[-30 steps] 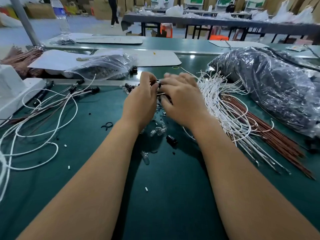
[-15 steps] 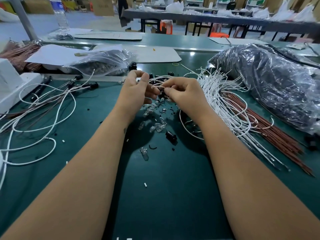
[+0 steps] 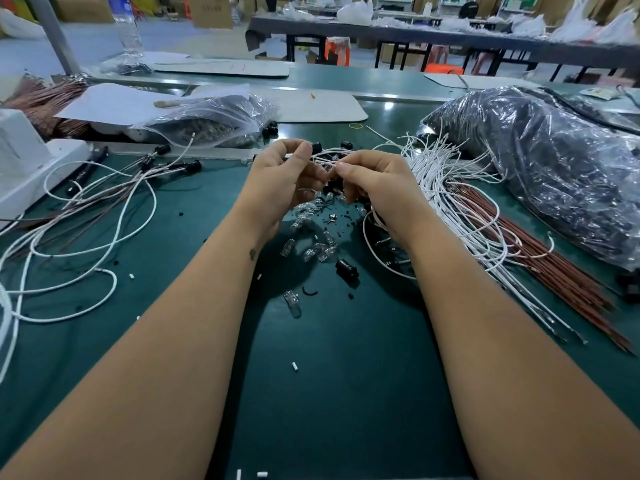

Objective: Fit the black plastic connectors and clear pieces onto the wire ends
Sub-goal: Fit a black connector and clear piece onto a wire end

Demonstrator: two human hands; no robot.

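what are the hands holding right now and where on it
Both hands pinch white wire near its end: left hand beside a black connector, right hand a little along.

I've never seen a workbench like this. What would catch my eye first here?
Probably the two bare hands meeting mid-bench: the left hand and right hand pinch thin white wire between them, above a scatter of small clear pieces on the green table. To the right, a thick fan of white wires lies beside a big crinkled plastic bag of dark parts.
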